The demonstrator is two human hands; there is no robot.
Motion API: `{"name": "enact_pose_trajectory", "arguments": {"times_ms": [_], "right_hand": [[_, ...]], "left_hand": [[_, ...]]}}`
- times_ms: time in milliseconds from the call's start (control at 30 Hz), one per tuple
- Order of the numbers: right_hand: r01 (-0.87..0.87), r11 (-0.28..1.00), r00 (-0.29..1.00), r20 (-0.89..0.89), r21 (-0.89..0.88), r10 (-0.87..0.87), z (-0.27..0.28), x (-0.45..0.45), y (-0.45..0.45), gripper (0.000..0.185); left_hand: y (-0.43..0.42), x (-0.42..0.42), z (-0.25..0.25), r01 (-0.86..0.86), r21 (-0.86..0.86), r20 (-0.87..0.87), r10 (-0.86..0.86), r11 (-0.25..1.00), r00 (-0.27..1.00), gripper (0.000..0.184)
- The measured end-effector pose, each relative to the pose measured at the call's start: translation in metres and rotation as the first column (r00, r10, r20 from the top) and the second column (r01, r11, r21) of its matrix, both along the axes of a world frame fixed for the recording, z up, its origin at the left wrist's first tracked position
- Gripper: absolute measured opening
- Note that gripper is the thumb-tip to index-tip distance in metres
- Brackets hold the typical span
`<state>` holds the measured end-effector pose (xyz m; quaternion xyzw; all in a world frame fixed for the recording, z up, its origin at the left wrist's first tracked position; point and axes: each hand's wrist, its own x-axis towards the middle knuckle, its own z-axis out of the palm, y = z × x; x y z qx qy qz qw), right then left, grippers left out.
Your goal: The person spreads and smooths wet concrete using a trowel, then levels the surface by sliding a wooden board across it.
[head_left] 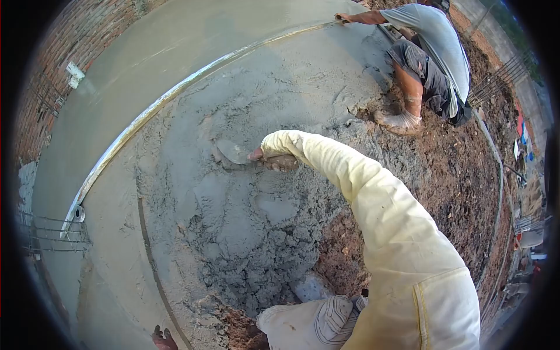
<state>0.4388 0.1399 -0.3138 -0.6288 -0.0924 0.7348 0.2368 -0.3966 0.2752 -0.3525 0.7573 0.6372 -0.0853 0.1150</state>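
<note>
My right hand (279, 162), at the end of a pale yellow sleeve (373, 198), is closed on a trowel. The trowel (232, 153) lies low against the wet grey concrete (233, 204), its blade partly smeared with it. Down at the bottom edge, my left hand (164, 339) shows only in part, with its fingers apart and nothing seen in them, near a thin dark strip (153, 262) on the concrete.
A co-worker (434, 52) crouches at the upper right, one hand on a long pale straightedge (169, 96) across the concrete. Brown soil (452, 175) borders the right side. A brick wall (64, 52), a short pipe (79, 214) and rebar (55, 233) are at left.
</note>
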Motion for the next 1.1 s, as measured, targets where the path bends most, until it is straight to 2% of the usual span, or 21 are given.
{"name": "enact_pose_trajectory", "arguments": {"times_ms": [33, 100, 167, 200, 267, 300, 367, 400, 433, 467, 500, 533, 600, 667, 700, 767, 800, 867, 933, 1033, 1100], "right_hand": [[0.033, 0.999, 0.997, 0.062, 0.011, -0.034, 0.005, -0.025, -0.004, 0.037], [0.021, 1.000, 1.000, 0.005, 0.001, -0.021, 0.012, -0.064, -0.021, 0.039], [-0.110, 0.993, 0.991, -0.074, 0.029, 0.112, -0.007, -0.094, -0.036, 0.040], [-0.231, 0.973, 0.973, 0.028, 0.030, 0.230, -0.001, -0.114, -0.044, 0.040], [-0.339, 0.940, 0.941, -0.007, -0.029, 0.339, 0.027, -0.154, -0.052, 0.041], [-0.462, 0.885, 0.886, 0.007, -0.049, 0.463, 0.009, -0.172, -0.051, 0.044], [-0.620, 0.782, 0.782, 0.127, 0.063, 0.610, 0.012, -0.205, -0.066, 0.043], [-0.766, 0.625, 0.633, 0.349, 0.152, 0.691, -0.014, -0.227, -0.075, 0.043], [-0.887, 0.420, 0.452, 0.557, 0.193, 0.697, -0.045, -0.246, -0.081, 0.043], [-0.985, 0.169, 0.119, 0.624, -0.021, 0.772, -0.040, -0.256, -0.074, 0.044], [-0.991, 0.123, 0.068, 0.578, -0.056, 0.813, -0.034, -0.244, -0.082, 0.043], [-0.976, 0.159, 0.044, 0.585, -0.146, 0.810, -0.020, -0.218, -0.081, 0.043], [-0.871, 0.343, 0.043, 0.641, -0.351, 0.766, -0.011, -0.158, -0.098, 0.045], [-0.702, 0.552, 0.052, 0.740, -0.451, 0.671, -0.020, -0.099, -0.110, 0.049], [-0.635, 0.650, 0.115, 0.781, -0.418, 0.614, -0.023, -0.069, -0.106, 0.048], [-0.536, 0.785, 0.333, 0.776, -0.312, 0.536, -0.028, -0.043, -0.105, 0.047], [-0.478, 0.836, 0.440, 0.751, -0.269, 0.493, -0.031, -0.031, -0.109, 0.046], [-0.361, 0.909, 0.616, 0.679, -0.208, 0.400, -0.031, -0.023, -0.121, 0.044], [-0.234, 0.959, 0.740, 0.610, -0.163, 0.284, -0.025, -0.020, -0.141, 0.043], [-0.025, 0.995, 0.843, 0.532, -0.100, 0.075, -0.013, -0.002, -0.174, 0.040], [0.135, 0.989, 0.863, 0.497, -0.052, -0.092, 0.000, 0.005, -0.199, 0.039]], "left_hand": [[-0.002, 0.007, 0.002, -0.036, 0.047, 0.126, 0.030, 0.998, 0.992, 0.049], [-0.012, 0.041, 0.007, -0.134, 0.115, 0.373, 0.082, 0.984, 0.924, 0.043], [-0.013, 0.059, 0.013, -0.117, 0.082, 0.303, 0.087, 0.990, 0.949, 0.043], [-0.013, 0.067, 0.016, -0.104, 0.063, 0.264, 0.084, 0.993, 0.961, 0.043], [-0.009, 0.079, 0.022, -0.047, 0.062, 0.237, 0.031, 0.997, 0.971, 0.043], [-0.004, 0.085, 0.022, -0.018, 0.067, 0.228, 0.002, 0.998, 0.974, 0.043], [0.008, 0.088, 0.017, -0.015, 0.099, 0.275, -0.013, 0.995, 0.961, 0.043], [0.013, 0.091, 0.015, -0.016, 0.114, 0.296, -0.018, 0.993, 0.955, 0.043], [0.015, 0.100, 0.020, 0.021, 0.116, 0.275, -0.053, 0.993, 0.960, 0.043], [0.015, 0.107, 0.028, 0.035, 0.117, 0.246, -0.063, 0.993, 0.967, 0.043], [0.013, 0.109, 0.031, 0.067, 0.129, 0.213, -0.093, 0.989, 0.973, 0.043], [0.012, 0.108, 0.030, 0.061, 0.161, 0.258, -0.101, 0.985, 0.961, 0.043], [-0.001, 0.115, 0.039, -0.060, 0.158, 0.287, 0.012, 0.986, 0.958, 0.043], [-0.013, 0.115, 0.049, -0.021, 0.131, 0.172, -0.002, 0.991, 0.985, 0.045], [-0.016, 0.112, 0.048, -0.067, 0.056, 0.123, 0.060, 0.996, 0.991, 0.048], [-0.023, 0.098, 0.035, -0.119, -0.041, 0.023, 0.120, 0.992, 0.992, 0.050], [-0.028, 0.094, 0.034, -0.106, 0.012, 0.025, 0.106, 0.994, 0.994, 0.048], [-0.037, 0.082, 0.032, -0.114, 0.081, 0.062, 0.109, 0.990, 0.992, 0.046], [-0.039, 0.072, 0.029, -0.148, 0.111, 0.118, 0.135, 0.983, 0.984, 0.046], [-0.043, 0.059, 0.037, -0.187, 0.045, 0.100, 0.182, 0.981, 0.978, 0.049], [-0.047, 0.048, 0.033, -0.226, 0.026, 0.160, 0.219, 0.974, 0.962, 0.049]]}}
